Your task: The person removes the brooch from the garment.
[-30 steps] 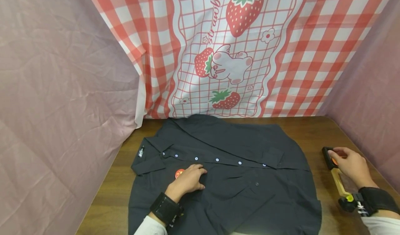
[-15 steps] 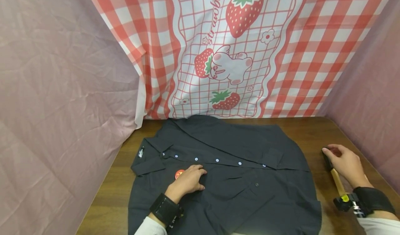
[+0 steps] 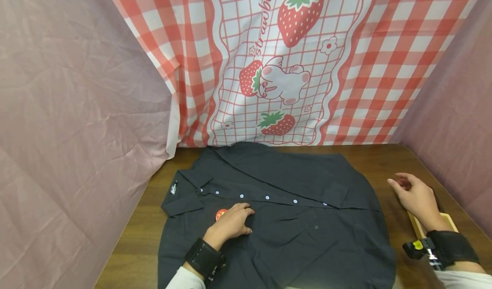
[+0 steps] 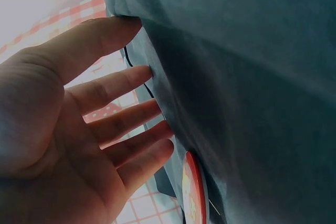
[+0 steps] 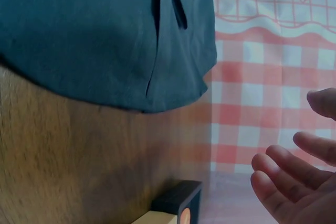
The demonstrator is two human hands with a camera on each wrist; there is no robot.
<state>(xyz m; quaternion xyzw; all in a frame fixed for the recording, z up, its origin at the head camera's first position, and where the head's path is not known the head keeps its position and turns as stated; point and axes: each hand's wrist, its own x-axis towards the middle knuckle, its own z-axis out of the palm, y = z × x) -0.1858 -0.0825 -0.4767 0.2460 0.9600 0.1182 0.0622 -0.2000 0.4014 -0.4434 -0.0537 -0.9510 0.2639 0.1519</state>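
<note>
A dark button-up shirt lies spread on the table, its collar to the left and a row of pale buttons across the middle. My left hand rests on the shirt beside a round red badge; its fingers are relaxed and slightly bent in the left wrist view. To the right of the shirt, my right hand hovers with loose fingers, holding nothing. Under its wrist is a black-and-pale-wood object, mostly hidden by the hand. The right wrist view shows its black end with an orange disc.
Brown wooden table shows on both sides of the shirt. A red-and-white checked cloth with strawberries hangs at the back edge. Pink cloths hang at the left and right sides.
My right hand has let go of the black end of the black-and-wood object and moved slightly up and left. My left hand and the shirt have stayed put.
</note>
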